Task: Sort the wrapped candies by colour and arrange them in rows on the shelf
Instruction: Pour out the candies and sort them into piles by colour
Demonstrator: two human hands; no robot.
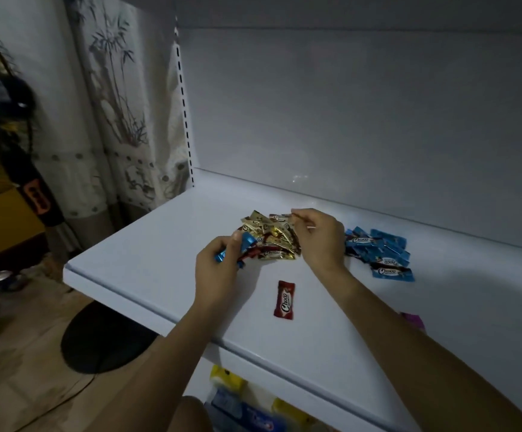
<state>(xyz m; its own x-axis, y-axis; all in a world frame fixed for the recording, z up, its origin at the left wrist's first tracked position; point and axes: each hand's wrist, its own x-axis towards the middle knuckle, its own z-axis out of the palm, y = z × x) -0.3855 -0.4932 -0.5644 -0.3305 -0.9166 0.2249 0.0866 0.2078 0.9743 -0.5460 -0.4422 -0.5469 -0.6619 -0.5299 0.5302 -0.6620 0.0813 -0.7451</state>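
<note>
**Mid-sort: both our hands in the mixed pile, blue group set aside**

Readable print: "Choco" in white script on the lone red foil-wrapped candy (284, 300), lying flat on the white glossy metal shelf (147, 263) near its front edge, apart from everything else. Same "Choco" logo on a few wrappers in the heap of blue wrapped candies (381, 254) on the right; some read upside down. Smaller print illegible.

Our left hand (219, 269) is closed around a blue foil candy (241, 246), thumb on top; a red wrapper edge shows under the fingers, can't tell if it's held too. Our right hand (319, 238) pinches the corner of a wrapper at the back of the mixed pile of gold and red wrapped candies (272, 241); which colour, unclear. The pile sits mid-shelf between the hands, partly hidden by both.

Cut off or hard to read: a purple wrapper (412, 319) peeks out behind the right forearm. Blurred yellow and blue packs (241, 400) on the lower level, labels unreadable.

Room is dim. White back panel with a slotted upright (185, 120) at its left edge. A pale curtain printed with bamboo (119, 98) hangs left, wooden floor below.
</note>
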